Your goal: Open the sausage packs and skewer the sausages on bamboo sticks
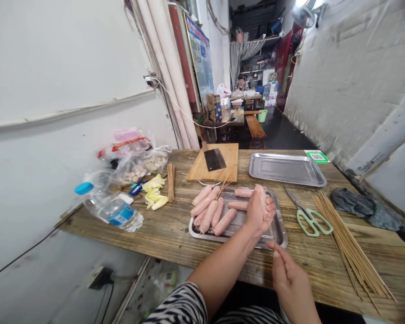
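Note:
My left hand point(256, 213) is closed around a pale pink sausage point(261, 194) over the right part of a metal tray point(234, 238). Lower down, my right hand point(290, 274) pinches a thin bamboo skewer point(271, 231), whose upper end meets the bottom of that sausage. How deep the skewer sits is hidden by my left fingers. Several more sausages lie in the tray, piled at its left, such as this sausage point(224, 222). A few skewers point(222, 185) stick out from the pile toward the back.
Scissors point(312, 220) and loose skewers point(351, 243) lie right, beside a dark crumpled bag point(364, 208). Behind are a second tray point(286, 170) and a cleaver point(214, 159) on a cutting board point(197, 168). A water bottle point(121, 216), leaves point(155, 191) and plastic bags point(138, 164) stand left.

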Motion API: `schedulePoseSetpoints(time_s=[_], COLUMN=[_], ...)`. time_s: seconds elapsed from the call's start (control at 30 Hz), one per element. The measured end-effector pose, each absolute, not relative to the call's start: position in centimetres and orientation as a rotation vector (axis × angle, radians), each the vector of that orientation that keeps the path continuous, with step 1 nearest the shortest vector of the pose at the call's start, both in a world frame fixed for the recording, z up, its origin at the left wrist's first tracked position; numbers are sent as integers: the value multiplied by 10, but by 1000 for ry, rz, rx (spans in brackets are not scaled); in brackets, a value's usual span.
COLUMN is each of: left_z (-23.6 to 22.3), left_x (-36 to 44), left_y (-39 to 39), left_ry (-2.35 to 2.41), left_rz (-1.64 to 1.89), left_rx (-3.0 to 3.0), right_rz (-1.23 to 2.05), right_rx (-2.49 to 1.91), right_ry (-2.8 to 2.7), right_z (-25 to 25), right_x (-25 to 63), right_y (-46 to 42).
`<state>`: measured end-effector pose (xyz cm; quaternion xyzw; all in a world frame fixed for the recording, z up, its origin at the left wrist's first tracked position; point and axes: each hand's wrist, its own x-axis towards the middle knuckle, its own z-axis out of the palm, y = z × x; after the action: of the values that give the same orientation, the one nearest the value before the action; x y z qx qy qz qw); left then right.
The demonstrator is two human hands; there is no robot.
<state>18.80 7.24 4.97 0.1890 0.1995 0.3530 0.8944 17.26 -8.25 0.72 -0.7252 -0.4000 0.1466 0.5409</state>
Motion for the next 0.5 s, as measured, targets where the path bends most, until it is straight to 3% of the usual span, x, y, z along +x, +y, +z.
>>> schedulePoseSetpoints(time_s=[0.5], left_z=[46], left_x=[194], left_y=[72], left_ry=[349], left_rz=[742], left_rx=[441], right_rz=[332], right_rx=[-1773], right_ry=[-986], right_z=[0], right_x=[181], right_y=[-80])
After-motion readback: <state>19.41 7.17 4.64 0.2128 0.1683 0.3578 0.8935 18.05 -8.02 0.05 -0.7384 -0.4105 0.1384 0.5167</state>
